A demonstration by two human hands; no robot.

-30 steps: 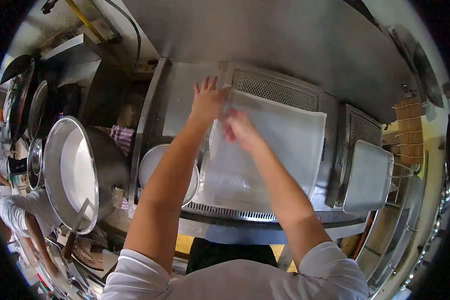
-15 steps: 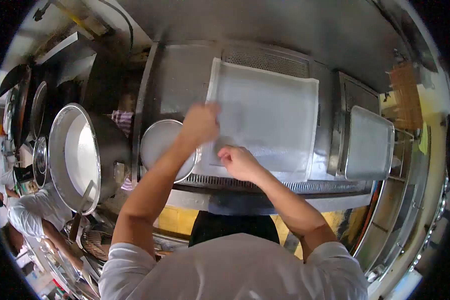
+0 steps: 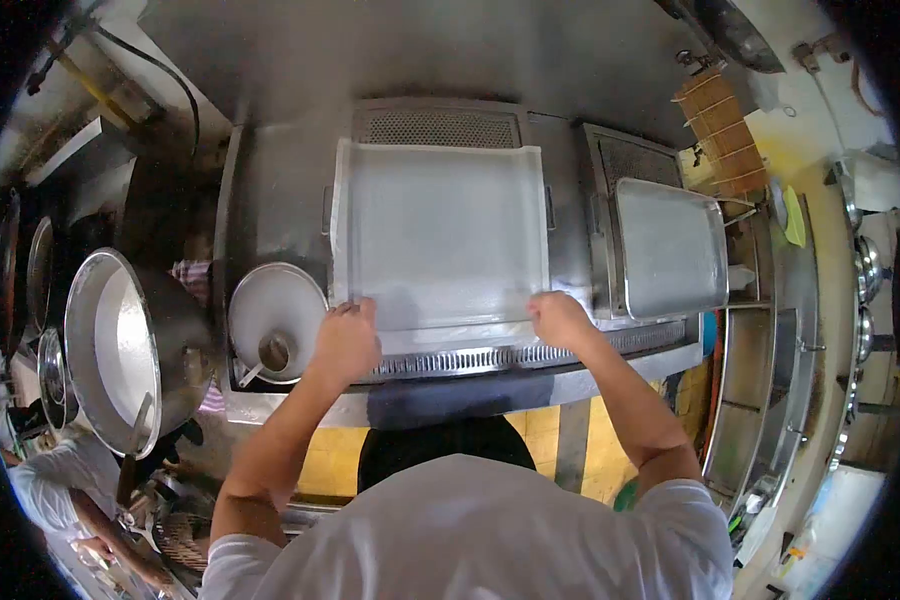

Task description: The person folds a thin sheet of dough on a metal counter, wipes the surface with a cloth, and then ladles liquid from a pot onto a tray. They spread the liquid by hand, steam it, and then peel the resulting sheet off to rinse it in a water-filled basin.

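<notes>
A large white sheet lies over a rectangular section of the steel counter, its left and far edges slightly raised. At its near left corner, my left hand has its fingers closed on the sheet's edge. My right hand pinches the near right corner in the same way. Beside my left hand stands a round metal bowl with whitish contents, and a small ladle rests inside it.
A big metal pot with white contents and a utensil stands at left. Right of the sheet lies a rectangular metal tray. Perforated panels are behind, and a slotted strip runs along the front. Another person works at lower left.
My hands have moved apart, from the sheet's left side to its two near corners. The ladle in the bowl now shows. The view has turned a little.
</notes>
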